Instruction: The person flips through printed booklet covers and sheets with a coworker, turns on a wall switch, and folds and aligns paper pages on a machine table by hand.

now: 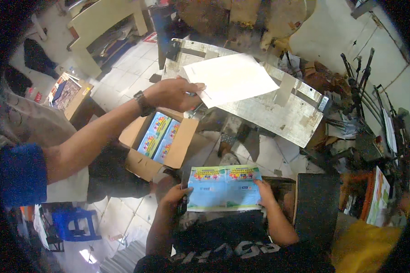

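Observation:
In front of my body I hold a light blue printed sheet (223, 193) with yellow and green bands. My left hand (172, 196) is closed on its left edge, beside a small dark object that I cannot make out. At the opposite edge, my right hand (265, 194) pinches the sheet with the thumb on top. Another person's hand (173, 94), wearing a dark wristwatch, reaches in from the left and holds a white sheet of paper (234, 77) by its corner. That paper is over a worn metal-topped bench (259, 120).
Left of centre, an open cardboard box (180, 152) contains stacks of colourful printed pieces (155, 136). A blue plastic stool (75, 225) stands at lower left. Dark rods and loose papers (344, 127) clutter the right side, near a dark flat panel (316, 204).

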`<state>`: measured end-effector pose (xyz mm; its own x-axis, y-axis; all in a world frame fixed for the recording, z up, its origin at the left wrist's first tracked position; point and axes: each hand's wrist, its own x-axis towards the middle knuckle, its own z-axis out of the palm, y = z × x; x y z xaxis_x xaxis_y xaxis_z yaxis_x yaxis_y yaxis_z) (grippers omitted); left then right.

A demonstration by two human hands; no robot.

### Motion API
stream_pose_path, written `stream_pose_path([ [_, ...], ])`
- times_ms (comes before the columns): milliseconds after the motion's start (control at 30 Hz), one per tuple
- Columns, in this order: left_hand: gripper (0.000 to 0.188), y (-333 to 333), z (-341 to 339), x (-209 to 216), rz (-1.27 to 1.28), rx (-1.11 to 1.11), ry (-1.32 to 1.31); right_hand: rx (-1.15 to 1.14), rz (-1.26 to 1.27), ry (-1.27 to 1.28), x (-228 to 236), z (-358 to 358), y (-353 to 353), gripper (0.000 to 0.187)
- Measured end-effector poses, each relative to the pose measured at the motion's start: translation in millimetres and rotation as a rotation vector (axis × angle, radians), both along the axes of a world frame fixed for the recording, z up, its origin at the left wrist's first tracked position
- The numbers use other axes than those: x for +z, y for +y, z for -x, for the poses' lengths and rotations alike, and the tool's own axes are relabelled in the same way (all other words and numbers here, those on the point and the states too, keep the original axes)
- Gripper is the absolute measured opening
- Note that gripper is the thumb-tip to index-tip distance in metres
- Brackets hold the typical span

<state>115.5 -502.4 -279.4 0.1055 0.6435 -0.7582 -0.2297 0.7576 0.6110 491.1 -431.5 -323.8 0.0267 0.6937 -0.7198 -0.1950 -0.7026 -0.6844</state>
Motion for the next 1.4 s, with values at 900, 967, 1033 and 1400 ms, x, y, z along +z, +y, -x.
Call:
stream_pose_path([
  [900,0.022,-5,7,-17,-0.049,0.054,-0.085,0.008,-0.064,-0.096,-13,6,-4,0.041],
  [967,0.024,-7,9,-22,-0.067,0.046,-0.086,0.013,-0.065,-0.031,-15,4,-6,0.038],
  [1033,0.024,-3,5,-21,-0.094,0.033,-0.110,-0.014,-0.070,-0.032,-49,-10,-8,0.036],
  [1400,0.027,-2,14,-30,-0.087,-0.027,-0.129,0.004,-0.045,-0.025,-16,6,0,0.032],
])
